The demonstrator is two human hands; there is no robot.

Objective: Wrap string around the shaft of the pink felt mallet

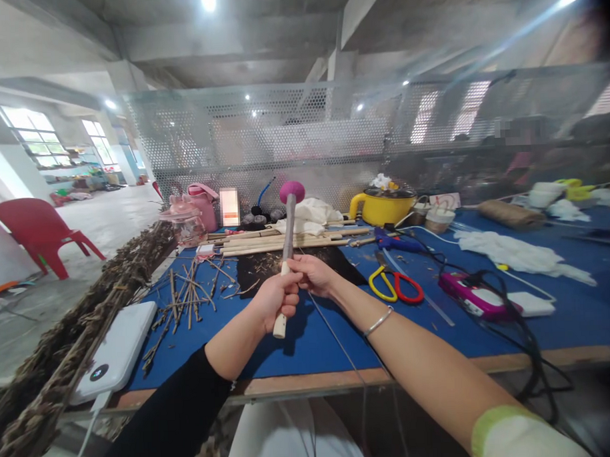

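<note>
A pale wooden stick (279,327) with a round magenta head (292,191) is held up over the table, much like a small mallet. Grey cord wrapping (290,229) covers its upper shaft. My left hand (277,297) is closed round the bare wood of the handle. Just above it, my right hand (311,273) pinches at the lower end of the wrapping. From there a thin grey cord (336,337) runs down over the table's front edge. What exactly lies between the right fingertips is partly hidden.
Yellow-and-red-handled scissors (396,285), a blue glue gun (398,240) and a magenta device (475,296) with black cables lie right. Twigs (187,296) and a white power bank (116,348) are left. Behind are wooden rods (265,245), a yellow pot (387,205) and a perforated screen (300,102).
</note>
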